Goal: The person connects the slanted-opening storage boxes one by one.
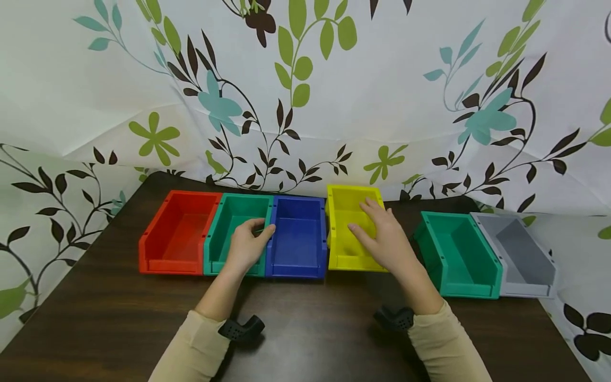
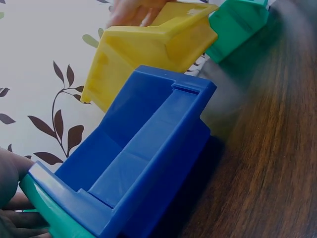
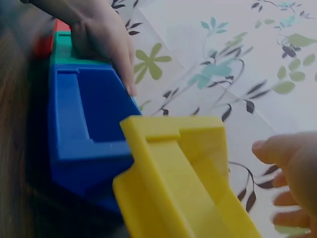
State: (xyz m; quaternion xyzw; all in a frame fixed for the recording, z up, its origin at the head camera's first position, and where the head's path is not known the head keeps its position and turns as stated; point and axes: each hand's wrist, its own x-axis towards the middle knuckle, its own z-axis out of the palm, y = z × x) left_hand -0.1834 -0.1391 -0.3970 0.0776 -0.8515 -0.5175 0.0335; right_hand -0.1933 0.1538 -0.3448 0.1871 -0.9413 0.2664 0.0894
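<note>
My left hand (image 1: 249, 245) pinches the adjoining side walls of a green bin (image 1: 238, 207) and a blue bin (image 1: 299, 241). Its thumb lies toward the blue side, and its fingers reach into the green bin. Set slightly farther back than the blue bin, a yellow bin (image 2: 133, 49) stands beside it on the right. Over the yellow bin's right side is my right hand (image 1: 387, 236), fingers spread and holding nothing. In the right wrist view, its thumb and fingers (image 3: 290, 198) appear apart from the yellow walls.
A red bin (image 1: 183, 228) adjoins the green one at the row's left end. Farther right, another green bin (image 1: 465, 254) and a grey bin (image 1: 525, 252) stand side by side on the dark wooden table (image 1: 305, 323). A patterned cloth (image 1: 363, 122) hangs behind.
</note>
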